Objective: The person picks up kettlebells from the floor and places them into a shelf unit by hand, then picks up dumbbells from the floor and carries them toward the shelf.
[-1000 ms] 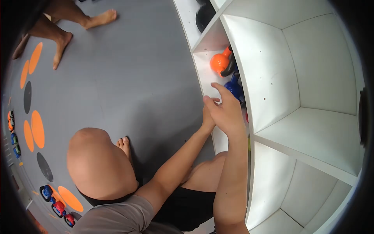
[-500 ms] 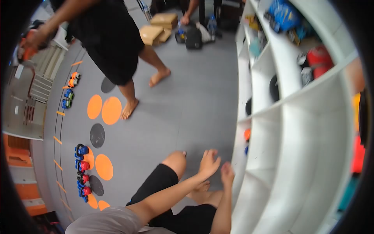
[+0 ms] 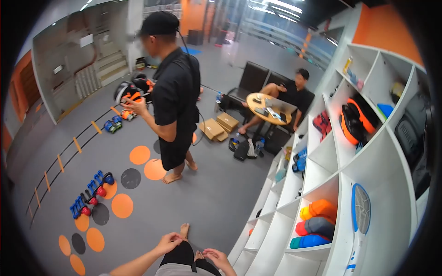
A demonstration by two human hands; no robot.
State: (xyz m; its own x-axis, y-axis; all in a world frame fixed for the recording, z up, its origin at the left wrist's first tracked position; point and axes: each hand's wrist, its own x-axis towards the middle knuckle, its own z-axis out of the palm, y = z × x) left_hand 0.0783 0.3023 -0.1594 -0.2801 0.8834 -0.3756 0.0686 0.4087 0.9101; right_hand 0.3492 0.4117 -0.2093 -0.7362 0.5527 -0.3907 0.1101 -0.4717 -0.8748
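Note:
My left hand [image 3: 169, 242] hovers above my left knee, its fingers loosely bent and nothing in them. Close to my lap, my right hand [image 3: 215, 256] has its fingers stretched and also holds nothing. The two hands are apart from each other. Nearest to the right hand is the white cubby shelf [image 3: 264, 234], a short way off to the right. In it lie padded orange, red and teal items [image 3: 317, 225]. An electric fly swatter [image 3: 361, 211] stands upright in the neighbouring compartment.
A standing person [image 3: 177, 92] holds orange-and-black padded gear [image 3: 131, 94]. Another person [image 3: 299, 94] sits by a round table [image 3: 264, 120]. Cardboard boxes [image 3: 212, 129] and bags [image 3: 244, 149] lie on the floor. Kettlebells [image 3: 99, 189] and blue dumbbells [image 3: 75, 209] stand at left near floor dots [image 3: 122, 205].
My view has tilted up, bringing the seated person, table and upper shelf into sight. My hands appear lower in view and remain empty. The standing person is now seen whole.

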